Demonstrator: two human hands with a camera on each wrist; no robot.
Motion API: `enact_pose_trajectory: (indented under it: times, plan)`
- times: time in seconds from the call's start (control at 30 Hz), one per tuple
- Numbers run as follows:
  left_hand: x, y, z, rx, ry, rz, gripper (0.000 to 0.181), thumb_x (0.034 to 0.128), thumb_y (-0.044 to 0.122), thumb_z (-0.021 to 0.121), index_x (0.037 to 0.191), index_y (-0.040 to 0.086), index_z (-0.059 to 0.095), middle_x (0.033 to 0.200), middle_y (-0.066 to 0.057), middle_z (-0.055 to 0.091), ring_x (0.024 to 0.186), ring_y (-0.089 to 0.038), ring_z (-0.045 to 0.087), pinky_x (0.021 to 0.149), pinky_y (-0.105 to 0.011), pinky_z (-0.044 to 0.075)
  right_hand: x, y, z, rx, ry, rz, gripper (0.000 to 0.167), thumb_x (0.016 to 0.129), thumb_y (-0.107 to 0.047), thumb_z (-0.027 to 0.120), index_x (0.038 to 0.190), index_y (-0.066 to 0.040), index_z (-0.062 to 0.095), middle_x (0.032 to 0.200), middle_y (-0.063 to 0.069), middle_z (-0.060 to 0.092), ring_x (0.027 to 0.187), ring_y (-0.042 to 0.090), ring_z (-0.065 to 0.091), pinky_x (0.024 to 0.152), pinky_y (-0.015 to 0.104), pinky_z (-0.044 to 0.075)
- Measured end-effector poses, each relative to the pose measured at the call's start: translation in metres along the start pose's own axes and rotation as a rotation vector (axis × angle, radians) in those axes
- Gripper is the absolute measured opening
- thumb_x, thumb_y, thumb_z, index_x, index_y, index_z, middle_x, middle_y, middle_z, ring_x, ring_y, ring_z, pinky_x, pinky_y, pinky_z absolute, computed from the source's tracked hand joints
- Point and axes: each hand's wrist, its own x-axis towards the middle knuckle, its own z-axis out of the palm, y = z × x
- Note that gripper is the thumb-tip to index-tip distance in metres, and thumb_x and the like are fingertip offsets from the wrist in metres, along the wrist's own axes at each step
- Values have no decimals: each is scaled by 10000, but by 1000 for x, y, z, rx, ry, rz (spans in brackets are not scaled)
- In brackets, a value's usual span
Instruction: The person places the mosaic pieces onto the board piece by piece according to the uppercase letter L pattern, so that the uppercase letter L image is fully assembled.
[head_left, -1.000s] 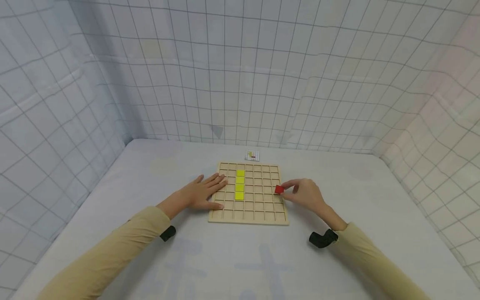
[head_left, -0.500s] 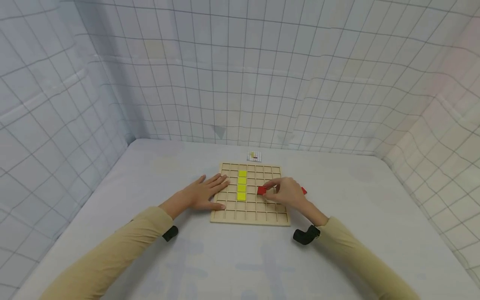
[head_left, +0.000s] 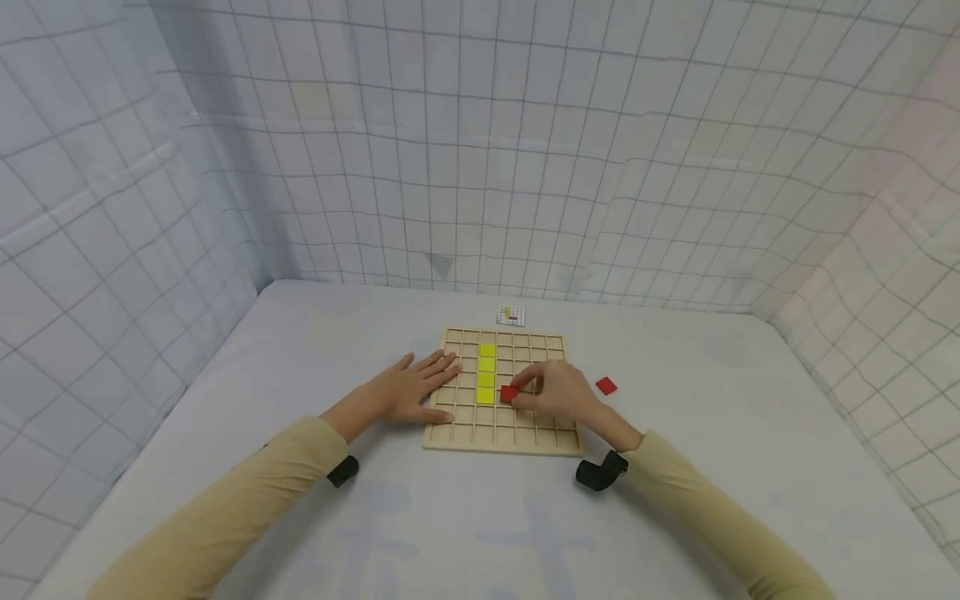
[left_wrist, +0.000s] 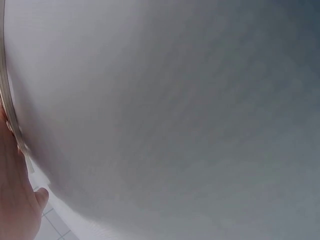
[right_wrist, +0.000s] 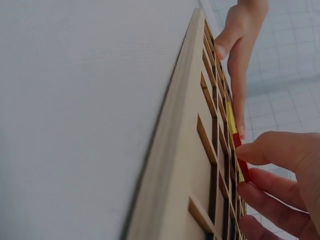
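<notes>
A wooden grid board (head_left: 504,448) lies flat on the table, its cells divided by thin raised strips. Several yellow square tiles (head_left: 487,365) fill a vertical run of cells left of its middle. My left hand (head_left: 405,393) rests with spread, straight fingers on the board's left edge. Between thumb and fingers, my right hand (head_left: 558,390) pinches a red square tile (head_left: 509,394) over the cell just right of the lowest yellow tile. In the right wrist view the pinched tile stands tilted close to the grid; whether it touches cannot be told. Another red tile (head_left: 606,386) lies right of the board.
Behind the board lies a small card (head_left: 511,315) printed with a grid and coloured squares. White table (head_left: 465,517) surrounds the board. Grid-patterned cloth (head_left: 480,167) hangs behind and at both sides. Each wrist carries a black mount (head_left: 600,472).
My right hand has carried the red tile leftward from the board's right edge to beside the yellow tiles. The second red tile has come into view. My left hand stays on the board.
</notes>
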Motion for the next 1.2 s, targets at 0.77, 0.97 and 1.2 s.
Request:
enact_pose_trajectory:
  times: [0.77,0.97,1.2]
  plan:
    - [3,0,-2,29,-42,-5,891,906,684,418,1567,199,69,1639,-37,24,1514,-260,15,1172,-602,89,1,-3,4,-31,2,-23,212,789,-276,776,958,-149,768,865,-54,713,604,59,485,511,183,344]
    - [3,-1,-2,22,-46,0,893,907,687,404,1566,188,65,1639,-48,22,1514,-265,11,1171,-603,86,2,-4,6,-29,3,-16,235,785,-297,787,970,-153,772,909,-48,722,631,64,496,528,179,354]
    - [1,1,-3,21,-37,-2,881,913,663,428,1565,170,99,1638,-61,50,1512,-280,32,1169,-605,93,1,-4,6,-24,3,-13,257,785,-308,788,992,-157,770,957,-35,723,641,66,496,518,184,350]
